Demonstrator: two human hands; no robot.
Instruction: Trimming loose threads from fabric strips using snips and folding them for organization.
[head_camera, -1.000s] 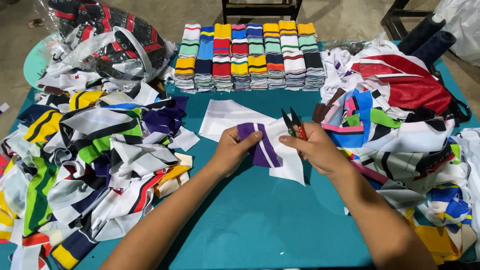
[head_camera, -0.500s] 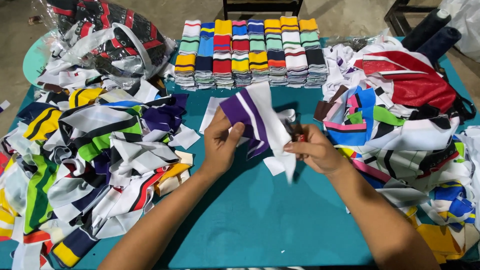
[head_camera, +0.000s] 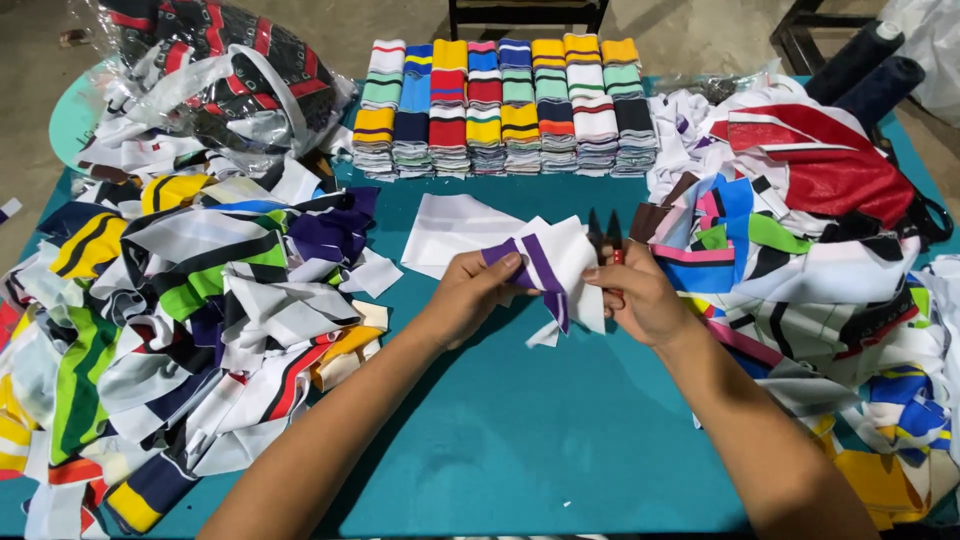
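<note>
Head view: plastic bag (head_camera: 215, 75) of striped fabric (head_camera: 250, 50)

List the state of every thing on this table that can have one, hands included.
Left hand: pinching the fabric piece.
Right hand: gripping the snips, touching the piece.
Fabric piece: white with purple stripe, lifted off the table, crumpled.
Snips: blades open, pointing up.
White sheet: lying flat.
Folded stacks: neat, in rows.
Left pile: loose, jumbled.
Right pile: loose, jumbled.
Plastic bag: full, on its side.

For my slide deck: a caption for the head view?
Both hands hold a white-purple cloth piece; right also grips snips.
</note>
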